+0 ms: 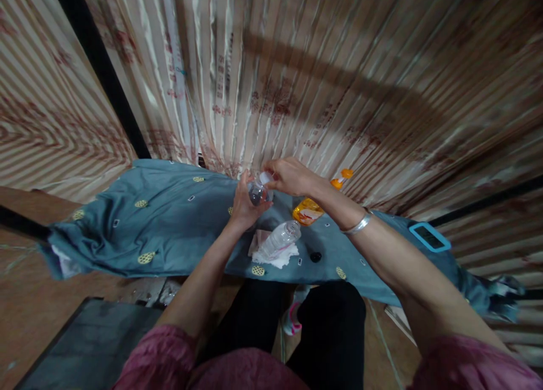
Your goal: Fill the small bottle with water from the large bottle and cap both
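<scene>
My left hand is wrapped round a clear, see-through bottle above the far side of the cloth-covered table. At its top, the fingers of my right hand close on a white cap; I cannot tell whether the cap is still attached. Below my hands, a second clear plastic bottle lies tilted on white tissue. Partly behind my right forearm is a bottle of orange liquid with an orange top. A small round black piece rests near the front edge.
A blue-green cloth with yellow prints covers the narrow table. On its right lies a blue-framed device with a dark screen. Pleated curtains hang close behind. A dark flat-topped object stands at lower left.
</scene>
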Demonstrator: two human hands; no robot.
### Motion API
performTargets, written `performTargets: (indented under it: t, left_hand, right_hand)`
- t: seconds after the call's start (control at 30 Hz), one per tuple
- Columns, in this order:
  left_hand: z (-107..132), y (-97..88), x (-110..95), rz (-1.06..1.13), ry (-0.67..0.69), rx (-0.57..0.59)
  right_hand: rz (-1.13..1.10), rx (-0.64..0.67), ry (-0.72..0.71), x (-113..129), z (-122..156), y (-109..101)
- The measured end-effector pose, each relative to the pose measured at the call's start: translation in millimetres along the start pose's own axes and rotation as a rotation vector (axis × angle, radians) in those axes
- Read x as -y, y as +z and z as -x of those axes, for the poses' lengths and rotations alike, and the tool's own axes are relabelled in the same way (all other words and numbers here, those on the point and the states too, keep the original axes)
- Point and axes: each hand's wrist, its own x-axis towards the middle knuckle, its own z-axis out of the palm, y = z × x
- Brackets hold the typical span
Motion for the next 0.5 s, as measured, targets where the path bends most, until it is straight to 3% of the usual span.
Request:
performTargets:
  t: [0.27, 0.5]
  left_hand:
    - [0, 2.5, 4, 0.040, 0.008, 0.002]
    - [0, -0.9, 3, 0.064, 0.000, -0.003]
  right_hand:
    - [0.085, 0.059, -0.090, 10, -5, -4]
    - [0.119, 0.072, -0.050, 10, -22, 0]
